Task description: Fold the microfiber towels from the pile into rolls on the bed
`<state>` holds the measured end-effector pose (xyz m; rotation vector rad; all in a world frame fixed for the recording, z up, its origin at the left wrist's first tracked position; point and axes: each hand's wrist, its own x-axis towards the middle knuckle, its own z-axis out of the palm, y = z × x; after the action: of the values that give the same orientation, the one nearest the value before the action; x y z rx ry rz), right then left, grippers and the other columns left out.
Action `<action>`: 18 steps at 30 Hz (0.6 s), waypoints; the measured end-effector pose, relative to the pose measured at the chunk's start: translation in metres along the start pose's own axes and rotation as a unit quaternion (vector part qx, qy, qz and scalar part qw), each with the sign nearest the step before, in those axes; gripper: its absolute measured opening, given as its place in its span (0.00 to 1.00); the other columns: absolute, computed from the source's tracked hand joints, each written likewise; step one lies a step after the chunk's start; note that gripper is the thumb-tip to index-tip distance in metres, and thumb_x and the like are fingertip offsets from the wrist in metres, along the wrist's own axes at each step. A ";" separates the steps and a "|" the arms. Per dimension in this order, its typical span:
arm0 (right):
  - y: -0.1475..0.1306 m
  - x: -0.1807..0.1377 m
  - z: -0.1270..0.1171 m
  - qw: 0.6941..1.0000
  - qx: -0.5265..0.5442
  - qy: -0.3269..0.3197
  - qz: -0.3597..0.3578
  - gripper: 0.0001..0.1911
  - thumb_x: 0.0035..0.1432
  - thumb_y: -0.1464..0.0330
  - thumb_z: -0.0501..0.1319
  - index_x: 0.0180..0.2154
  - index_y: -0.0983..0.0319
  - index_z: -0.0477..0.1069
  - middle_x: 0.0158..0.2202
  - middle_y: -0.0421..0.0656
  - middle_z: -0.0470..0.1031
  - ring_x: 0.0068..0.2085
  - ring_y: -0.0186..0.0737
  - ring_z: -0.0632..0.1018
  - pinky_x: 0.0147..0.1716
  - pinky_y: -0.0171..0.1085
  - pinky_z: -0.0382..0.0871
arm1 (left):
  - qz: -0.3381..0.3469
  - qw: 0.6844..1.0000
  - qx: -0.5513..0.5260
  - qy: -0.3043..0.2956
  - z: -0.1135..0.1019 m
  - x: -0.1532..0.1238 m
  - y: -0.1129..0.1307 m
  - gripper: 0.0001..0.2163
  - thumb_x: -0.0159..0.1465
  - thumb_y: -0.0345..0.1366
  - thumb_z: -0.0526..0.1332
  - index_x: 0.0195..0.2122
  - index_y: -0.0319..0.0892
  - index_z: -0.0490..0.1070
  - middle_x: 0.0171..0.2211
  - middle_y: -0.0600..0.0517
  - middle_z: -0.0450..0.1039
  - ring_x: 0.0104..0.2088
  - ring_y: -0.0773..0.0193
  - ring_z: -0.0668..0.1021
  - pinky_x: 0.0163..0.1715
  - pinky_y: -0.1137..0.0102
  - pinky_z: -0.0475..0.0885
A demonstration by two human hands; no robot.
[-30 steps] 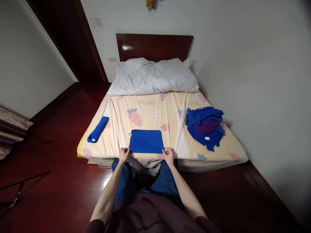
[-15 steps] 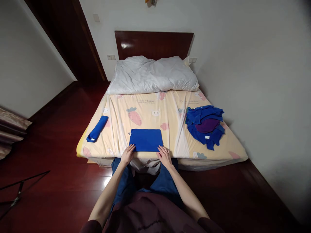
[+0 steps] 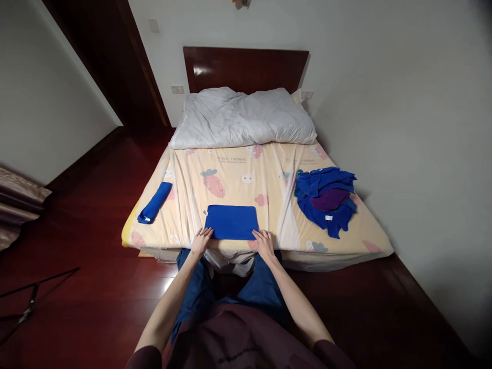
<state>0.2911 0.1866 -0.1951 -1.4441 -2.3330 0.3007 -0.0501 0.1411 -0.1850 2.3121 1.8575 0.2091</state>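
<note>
A blue cloth (image 3: 232, 222), folded into a flat rectangle, lies at the near edge of the bed, with a small white tag at its left side. My left hand (image 3: 201, 242) rests at its near left corner, fingers stretched out onto the fabric. At the near right corner, my right hand (image 3: 263, 244) touches the cloth with its fingertips, fingers extended and slightly apart. The thumbs are hard to make out. Off to the left lies a narrow folded blue cloth (image 3: 155, 203). A loose heap of blue cloths (image 3: 326, 182) sits on the right, with a purple cloth (image 3: 329, 200) among them.
The bed (image 3: 234, 187) has a pale yellow sheet printed with carrots and rabbits. A white quilt (image 3: 244, 118) is bunched before the dark wooden headboard (image 3: 246, 66). A wall (image 3: 407, 128) stands on the right. Thin black bars (image 3: 34, 292) show at lower left.
My right hand has shifted slightly right toward the cloth's near corner, its fingers a little more spread. My left hand and the cloth look nearly the same. The view has tilted slightly.
</note>
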 end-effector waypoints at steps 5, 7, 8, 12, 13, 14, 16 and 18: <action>0.015 -0.023 -0.002 0.994 0.109 0.009 0.010 0.22 0.58 0.75 0.55 0.52 0.56 0.75 0.47 0.46 0.80 0.49 0.49 0.74 0.52 0.49 0.65 | -0.063 0.988 -0.139 0.007 0.002 -0.028 -0.006 0.27 0.59 0.23 0.52 0.59 0.46 0.69 0.59 0.49 0.71 0.59 0.58 0.73 0.60 0.62 0.67; 0.024 -0.026 0.002 0.984 0.173 0.017 0.039 0.20 0.58 0.73 0.55 0.50 0.56 0.76 0.44 0.45 0.79 0.47 0.47 0.76 0.50 0.47 0.68 | -0.088 0.972 -0.215 0.029 0.003 -0.032 -0.010 0.25 0.59 0.27 0.53 0.57 0.45 0.71 0.57 0.49 0.74 0.57 0.58 0.75 0.58 0.63 0.69; 0.027 -0.025 0.004 0.978 0.199 0.024 0.053 0.19 0.58 0.71 0.56 0.49 0.56 0.76 0.43 0.45 0.79 0.46 0.46 0.76 0.49 0.46 0.70 | -0.097 0.962 -0.252 0.042 0.004 -0.033 -0.012 0.23 0.60 0.29 0.53 0.56 0.44 0.71 0.55 0.48 0.75 0.55 0.57 0.77 0.57 0.62 0.70; 0.034 -0.019 0.010 0.967 0.244 0.054 0.057 0.16 0.59 0.67 0.57 0.48 0.57 0.76 0.46 0.46 0.79 0.48 0.47 0.77 0.51 0.46 0.70 | -0.139 0.926 -0.343 0.077 0.005 -0.023 -0.017 0.19 0.63 0.40 0.55 0.53 0.42 0.73 0.48 0.46 0.79 0.42 0.57 0.82 0.47 0.62 0.76; 0.035 -0.018 0.010 0.966 0.245 0.058 0.055 0.16 0.60 0.65 0.57 0.48 0.57 0.76 0.46 0.47 0.79 0.49 0.47 0.77 0.51 0.46 0.70 | -0.150 0.920 -0.351 0.085 0.005 -0.020 -0.017 0.19 0.63 0.43 0.55 0.53 0.42 0.72 0.46 0.46 0.79 0.40 0.57 0.82 0.45 0.62 0.76; 0.035 -0.017 0.010 0.967 0.241 0.059 0.057 0.16 0.61 0.64 0.56 0.48 0.58 0.76 0.46 0.47 0.79 0.49 0.47 0.77 0.51 0.46 0.70 | -0.159 0.915 -0.360 0.096 0.005 -0.016 -0.017 0.20 0.63 0.45 0.56 0.53 0.42 0.72 0.43 0.46 0.80 0.39 0.57 0.82 0.44 0.63 0.76; 0.035 -0.014 0.010 0.968 0.232 0.052 0.084 0.16 0.63 0.60 0.55 0.46 0.59 0.76 0.43 0.49 0.80 0.46 0.48 0.78 0.48 0.44 0.71 | -0.176 0.900 -0.379 0.121 0.003 -0.009 -0.016 0.21 0.63 0.49 0.56 0.52 0.41 0.72 0.40 0.46 0.80 0.39 0.56 0.82 0.42 0.63 0.76; 0.037 -0.011 0.011 0.964 0.233 0.040 0.124 0.18 0.64 0.56 0.53 0.43 0.59 0.75 0.39 0.49 0.80 0.41 0.48 0.80 0.44 0.43 0.73 | -0.197 0.886 -0.397 0.139 0.002 -0.002 -0.015 0.22 0.63 0.51 0.56 0.50 0.41 0.72 0.37 0.46 0.80 0.38 0.56 0.81 0.41 0.63 0.76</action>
<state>0.3206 0.1934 -0.2210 -1.4660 -1.8466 0.7848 -0.0645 0.1424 -0.1906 1.3754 1.8160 1.0572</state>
